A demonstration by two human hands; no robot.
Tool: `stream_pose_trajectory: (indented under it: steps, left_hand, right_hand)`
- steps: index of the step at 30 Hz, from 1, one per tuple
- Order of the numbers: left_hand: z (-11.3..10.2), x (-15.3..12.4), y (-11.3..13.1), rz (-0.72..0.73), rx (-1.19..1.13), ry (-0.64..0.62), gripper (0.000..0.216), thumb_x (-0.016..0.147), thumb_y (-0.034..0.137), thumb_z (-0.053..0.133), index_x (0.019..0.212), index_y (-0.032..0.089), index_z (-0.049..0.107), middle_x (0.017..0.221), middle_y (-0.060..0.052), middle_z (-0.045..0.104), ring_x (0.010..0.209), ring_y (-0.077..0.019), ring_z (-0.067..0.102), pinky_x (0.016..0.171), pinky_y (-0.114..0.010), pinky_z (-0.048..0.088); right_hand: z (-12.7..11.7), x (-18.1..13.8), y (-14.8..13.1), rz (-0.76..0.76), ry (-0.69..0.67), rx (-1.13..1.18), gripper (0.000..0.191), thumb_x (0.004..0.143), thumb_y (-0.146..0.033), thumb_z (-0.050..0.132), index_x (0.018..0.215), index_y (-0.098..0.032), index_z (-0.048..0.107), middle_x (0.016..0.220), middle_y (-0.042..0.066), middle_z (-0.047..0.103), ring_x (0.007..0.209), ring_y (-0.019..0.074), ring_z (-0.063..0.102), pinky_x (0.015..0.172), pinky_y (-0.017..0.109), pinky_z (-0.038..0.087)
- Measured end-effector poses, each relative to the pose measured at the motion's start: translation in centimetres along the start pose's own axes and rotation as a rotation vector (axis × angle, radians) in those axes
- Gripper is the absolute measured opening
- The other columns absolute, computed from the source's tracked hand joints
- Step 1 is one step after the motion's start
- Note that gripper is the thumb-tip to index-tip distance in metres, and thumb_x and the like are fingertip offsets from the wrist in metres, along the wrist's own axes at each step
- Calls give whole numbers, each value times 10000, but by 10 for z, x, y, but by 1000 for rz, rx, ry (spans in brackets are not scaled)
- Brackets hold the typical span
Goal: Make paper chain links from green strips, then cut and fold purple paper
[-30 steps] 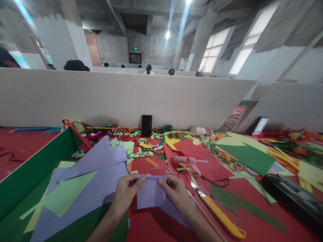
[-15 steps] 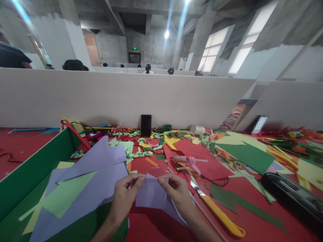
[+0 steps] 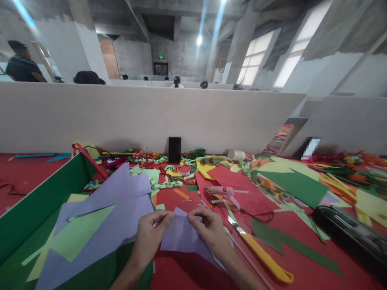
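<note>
A piece of purple paper (image 3: pixel 178 237) is held up between my two hands above the red table. My left hand (image 3: pixel 152 233) pinches its upper left edge between thumb and fingers. Along the top edge, a little to the right, my right hand (image 3: pixel 208 231) pinches the same paper, and a small corner sticks up between the two grips. More purple paper shows lower down beside my right wrist; I cannot tell whether it is one piece. A craft knife (image 3: pixel 261 253) with a yellow handle lies right of my right hand, and a pink glue gun (image 3: pixel 225 193) rests beyond it.
To the left, large purple sheets (image 3: pixel 127 217) and light green paper (image 3: pixel 81 233) lie in a green-walled box (image 3: pixel 45 205). A black device (image 3: pixel 353 237) lies at the right. A phone (image 3: pixel 174 150) stands against the white partition (image 3: pixel 145 121). Paper scraps and chains cover the back.
My right hand has shifted slightly left along the paper's top edge, and the paper's lower edge hangs a little lower. A person at the far left has come further into view.
</note>
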State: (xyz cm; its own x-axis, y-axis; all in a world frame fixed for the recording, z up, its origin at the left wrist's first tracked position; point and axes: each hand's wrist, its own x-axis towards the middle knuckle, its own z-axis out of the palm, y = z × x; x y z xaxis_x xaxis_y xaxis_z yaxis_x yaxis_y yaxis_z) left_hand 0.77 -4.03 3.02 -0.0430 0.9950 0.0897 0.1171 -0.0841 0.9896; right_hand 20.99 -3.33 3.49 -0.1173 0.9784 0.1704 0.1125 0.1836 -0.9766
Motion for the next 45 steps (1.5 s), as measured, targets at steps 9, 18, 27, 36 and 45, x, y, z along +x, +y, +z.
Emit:
stream_pose_trajectory:
  steps: [9, 18, 27, 36, 45]
  left_hand:
    - [0, -1, -2, 18, 18, -14, 347, 860, 519, 731, 922, 194, 835, 935, -86, 817, 883, -258, 746, 834, -321, 577]
    - [0, -2, 1, 38, 63, -9, 309, 856, 506, 732, 876, 214, 833, 896, -63, 813, 869, -247, 737, 814, -301, 566]
    - [-11, 7, 2, -12, 23, 78, 393, 817, 577, 753, 888, 199, 834, 859, -69, 812, 834, -259, 749, 799, -319, 580]
    - [-17, 18, -13, -64, -91, 182, 519, 825, 654, 718, 964, 161, 806, 828, -66, 798, 789, -229, 739, 722, -293, 580]
    - [-15, 7, 16, 107, 87, -58, 334, 863, 467, 739, 1124, 264, 791, 1132, -79, 773, 995, -243, 699, 851, -313, 538]
  right_hand:
    - [3, 0, -6, -10, -38, -35, 258, 903, -471, 721, 866, -219, 757, 840, 49, 744, 805, 217, 669, 750, 313, 509]
    - [6, -3, -12, -23, -24, -86, 217, 893, -431, 715, 837, -228, 766, 809, 32, 737, 759, 196, 627, 722, 305, 474]
    - [-6, 3, -3, 14, 1, -52, 332, 876, -532, 735, 818, -208, 778, 805, 60, 751, 773, 221, 652, 741, 337, 503]
    - [-4, 7, 6, 39, 90, 81, 460, 850, -622, 740, 1059, -212, 731, 943, 82, 740, 873, 243, 678, 772, 350, 541]
    - [8, -3, 2, 6, -15, -3, 366, 944, -539, 657, 838, -195, 720, 756, 23, 657, 712, 171, 559, 681, 289, 447]
